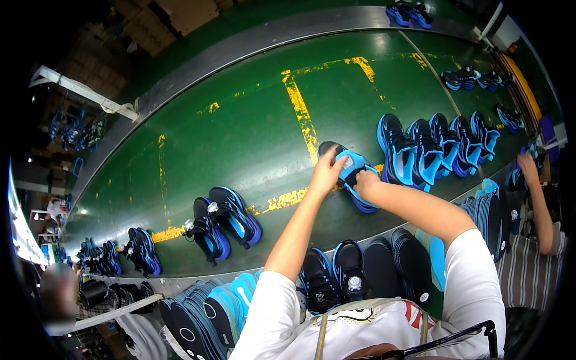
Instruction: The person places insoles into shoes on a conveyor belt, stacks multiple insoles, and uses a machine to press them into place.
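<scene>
- Left hand (327, 174): fingers closed on the heel of the blue-and-black shoe (351, 174).
- Right hand (366, 183): fingers gripping the same shoe's side.
- Shoe location: on the green conveyor belt (240, 132), just beside a row of matching shoes (435, 147).

White short sleeves end above both elbows, forearms bare down to the left hand (324, 175) and right hand (366, 183). The white shirt front carries a red-and-dark printed graphic.
</scene>
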`<state>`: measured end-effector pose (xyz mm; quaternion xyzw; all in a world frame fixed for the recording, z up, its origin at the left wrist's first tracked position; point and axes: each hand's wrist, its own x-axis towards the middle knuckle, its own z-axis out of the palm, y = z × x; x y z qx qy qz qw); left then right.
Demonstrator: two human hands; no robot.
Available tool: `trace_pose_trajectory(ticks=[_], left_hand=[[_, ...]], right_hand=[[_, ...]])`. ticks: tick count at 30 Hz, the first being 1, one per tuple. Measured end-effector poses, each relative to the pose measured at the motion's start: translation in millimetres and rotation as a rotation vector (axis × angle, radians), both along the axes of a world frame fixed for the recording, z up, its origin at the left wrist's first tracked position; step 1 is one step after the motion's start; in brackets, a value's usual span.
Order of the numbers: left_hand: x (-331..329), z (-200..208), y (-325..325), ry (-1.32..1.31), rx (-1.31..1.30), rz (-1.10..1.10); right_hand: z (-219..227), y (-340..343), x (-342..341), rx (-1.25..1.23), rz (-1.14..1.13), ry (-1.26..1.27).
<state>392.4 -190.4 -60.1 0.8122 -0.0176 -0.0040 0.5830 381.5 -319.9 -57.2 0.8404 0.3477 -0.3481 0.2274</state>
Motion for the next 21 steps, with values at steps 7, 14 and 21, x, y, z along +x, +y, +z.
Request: trace_pose_trajectory(ticks=[7,14,21], left_hand=[[-12.8,-0.8,-13.8,-0.370,0.312,0.046],[-21.7,4.4,-27.6,-0.264,0.156,0.055],[-26.2,-6.3,-38.7,-0.593,0.234,0.079]], right_hand=[[4.2,-12.1,5.2,0.168,0.083,-0.025],[25.3,2.4,8.8,0.218,-0.182,0.085],[21.3,-5.2,18.5,0.965,-0.367,0.256]])
